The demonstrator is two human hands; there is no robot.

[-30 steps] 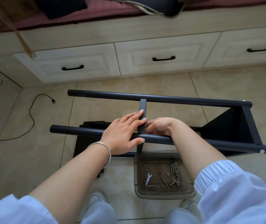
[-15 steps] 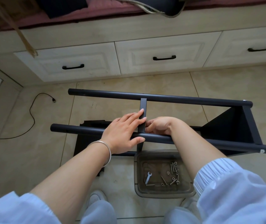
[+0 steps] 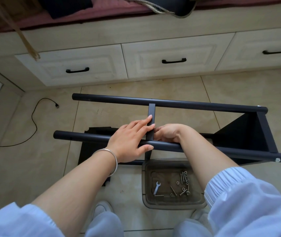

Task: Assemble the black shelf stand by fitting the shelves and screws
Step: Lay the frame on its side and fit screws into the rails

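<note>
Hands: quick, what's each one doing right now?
Left hand: open, fingers straight, resting on the near black pole and the crossbar.
Right hand: fingers curled beside the crossbar; grip cannot be told.

The black shelf stand (image 3: 196, 106) lies on its side on the tiled floor (image 3: 239, 89). The left hand (image 3: 129, 141) rests flat over the near pole (image 3: 85, 137) and crossbar (image 3: 151, 120); the right hand (image 3: 168, 133) curls against the crossbar. A tray (image 3: 199, 205) holds screws (image 3: 183, 176) and a wrench (image 3: 156, 188).

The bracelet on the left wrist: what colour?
Silver bracelet, clearest in the head view.
</note>
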